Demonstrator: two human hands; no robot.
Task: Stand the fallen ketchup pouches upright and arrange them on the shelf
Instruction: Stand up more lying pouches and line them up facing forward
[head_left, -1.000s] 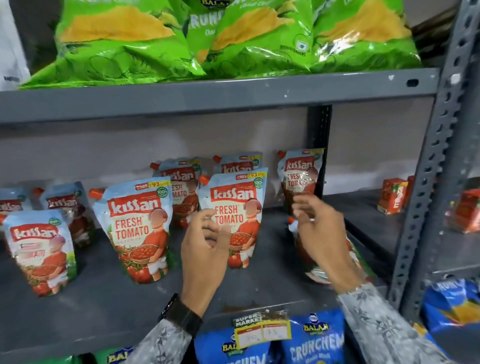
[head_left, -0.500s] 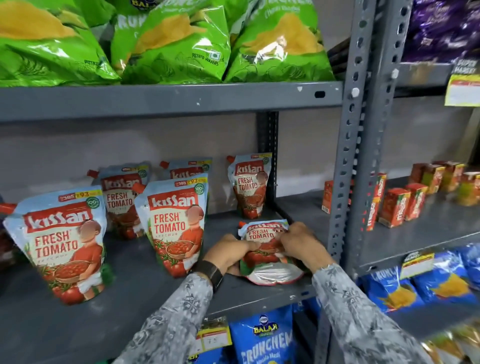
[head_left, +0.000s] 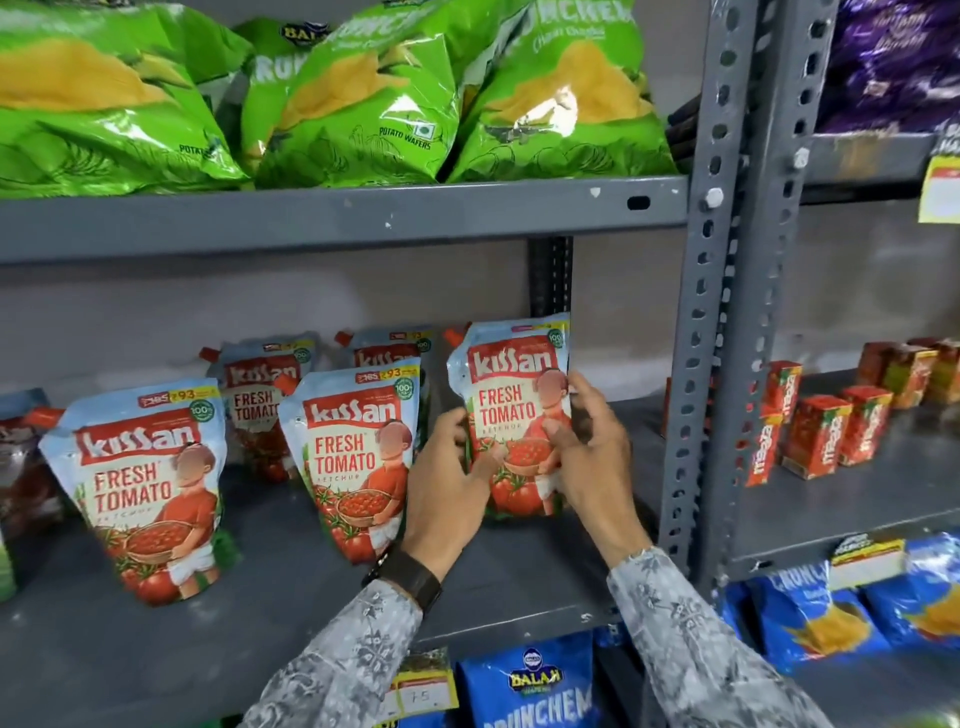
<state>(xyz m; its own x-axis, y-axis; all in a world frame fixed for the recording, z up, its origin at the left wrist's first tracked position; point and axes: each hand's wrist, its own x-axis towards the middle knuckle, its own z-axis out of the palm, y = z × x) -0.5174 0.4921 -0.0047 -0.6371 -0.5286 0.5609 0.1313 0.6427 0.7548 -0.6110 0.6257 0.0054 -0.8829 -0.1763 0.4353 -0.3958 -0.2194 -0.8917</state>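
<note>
Shelf (head_left: 311, 587): grey steel, spanning the middle of the frame, carrying the ketchup pouches; bounded at right of centre by a perforated upright (head_left: 727, 312).
Chip bags (head_left: 363, 104): green, piled on the board above, upper left of the frame; no part in the task.
Standing pouches: one at lower left (head_left: 140, 488), one at centre (head_left: 358, 457), two more behind them (head_left: 265, 384) (head_left: 389, 348), all upright with labels facing out, presumably for shoppers to read.
Held pouch (head_left: 511, 395): upright, right of centre, just left of the upright post, base at or barely above the shelf; whether resting fully cannot be told.
Left hand (head_left: 447, 493): clamped on the held pouch's lower left edge, thumb across the front, likely steadying the base.
Right hand (head_left: 592, 457): clamped on the pouch's right side, fingers wrapped around the edge, likely squaring it to face front.
Juice cartons (head_left: 815, 436): small red boxes on the neighbouring shelf at right, untouched.
Change from half a second ago: held pouch then lying flat near the shelf's front edge under both hands, now raised upright and set further back; camera view shifted, so the row sits differently in the frame.
</note>
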